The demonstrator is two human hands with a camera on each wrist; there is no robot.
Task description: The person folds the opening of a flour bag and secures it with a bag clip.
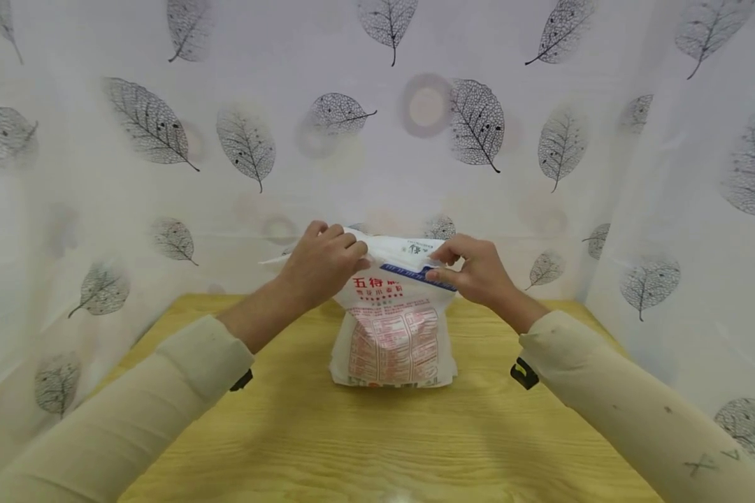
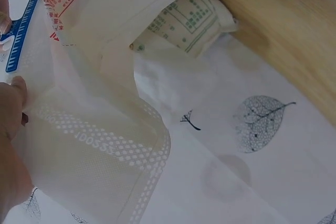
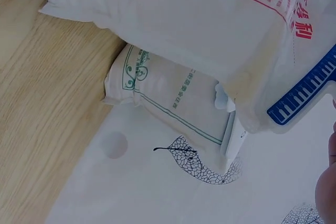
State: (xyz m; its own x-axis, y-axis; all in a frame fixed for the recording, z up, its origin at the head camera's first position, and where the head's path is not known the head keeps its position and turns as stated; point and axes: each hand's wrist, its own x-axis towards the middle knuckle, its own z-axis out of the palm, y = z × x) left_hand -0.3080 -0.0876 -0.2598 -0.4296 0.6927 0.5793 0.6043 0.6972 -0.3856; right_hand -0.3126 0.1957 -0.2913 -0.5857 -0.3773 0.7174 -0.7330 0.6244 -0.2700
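Observation:
A white flour bag [image 1: 393, 342] with red print stands upright on the table, its top edge raised and stretched sideways. My left hand [image 1: 330, 262] grips the bag's upper left part with curled fingers. At the upper right, my right hand [image 1: 475, 269] pinches a blue bag clip [image 1: 418, 274] between thumb and fingers. The clip lies slanted across the top of the bag, with white marks along it in the right wrist view. From the left wrist, the bag's embossed pale top [image 2: 105, 140] shows as a loose flap.
A second bag [image 3: 168, 93], with green print, stands behind the flour bag and is hidden in the head view. The wood-grain table [image 1: 390, 447] ends at a white curtain [image 1: 352, 175] printed with dark leaves, which rises behind and on both sides.

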